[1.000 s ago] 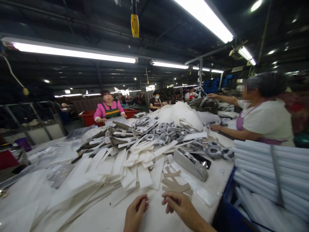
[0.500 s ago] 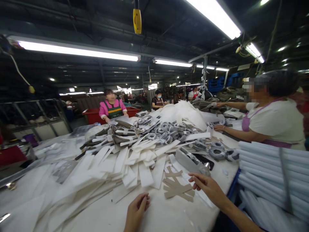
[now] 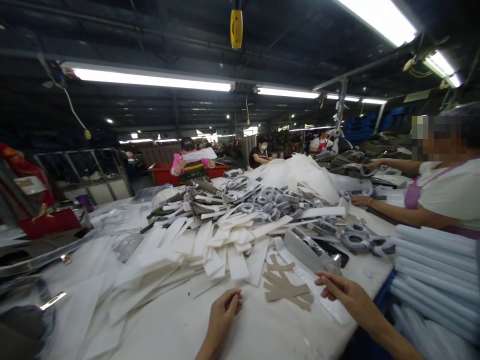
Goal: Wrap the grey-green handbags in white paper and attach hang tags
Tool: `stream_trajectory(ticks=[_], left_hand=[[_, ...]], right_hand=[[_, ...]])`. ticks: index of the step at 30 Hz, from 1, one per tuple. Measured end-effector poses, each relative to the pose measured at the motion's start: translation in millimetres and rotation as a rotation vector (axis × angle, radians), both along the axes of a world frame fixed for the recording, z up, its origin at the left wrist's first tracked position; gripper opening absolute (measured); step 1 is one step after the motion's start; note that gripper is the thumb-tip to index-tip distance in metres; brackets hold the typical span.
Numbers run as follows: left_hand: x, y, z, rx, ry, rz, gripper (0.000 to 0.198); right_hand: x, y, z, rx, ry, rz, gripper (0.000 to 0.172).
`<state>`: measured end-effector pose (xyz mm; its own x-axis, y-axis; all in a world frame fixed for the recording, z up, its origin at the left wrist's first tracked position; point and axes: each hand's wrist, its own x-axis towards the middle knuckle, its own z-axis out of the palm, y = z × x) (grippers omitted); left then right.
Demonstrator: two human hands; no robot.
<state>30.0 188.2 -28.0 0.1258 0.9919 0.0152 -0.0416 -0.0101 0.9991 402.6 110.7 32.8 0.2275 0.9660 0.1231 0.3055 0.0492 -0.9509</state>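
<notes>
Table [image 3: 168, 322] fills bottom, cut off. Dispenser [image 3: 304, 252] right of centre; contact with right hand [image 3: 347, 294] (lower right) unclear. Brown strips [image 3: 287, 287] left of that hand, overlapped. Left hand [image 3: 224, 311] bottom centre. Both half-curled, nothing visible in them, palms hidden.

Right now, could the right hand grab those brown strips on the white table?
Probably yes. The right hand is just to the right of the brown strips, and nothing tall seems to stand between them. The left hand is on their other side, apart from them.
</notes>
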Motion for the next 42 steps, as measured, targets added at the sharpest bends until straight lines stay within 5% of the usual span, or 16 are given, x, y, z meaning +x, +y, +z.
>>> stream_trajectory(ticks=[16,32,36,42], left_hand=[[-5.6,9.3,-8.6,-0.060,-0.034,-0.011,0.068],[-5.4,2.9,7.1,-0.066,0.050,-0.027,0.071],[1.0,7.7,27.4,-0.048,0.025,-0.038,0.069],[20.9,34.7,93.7,-0.012,-0.144,-0.162,0.072]], right_hand=[[8.1,10.0,10.5,0.037,-0.016,0.004,0.057],[20.4,14.7,18.0,0.096,-0.010,-0.080,0.053],[40.9,22.3,40.7,0.169,-0.009,-0.226,0.055],[63.5,43.3,77.8,0.326,-0.070,-0.410,0.063]])
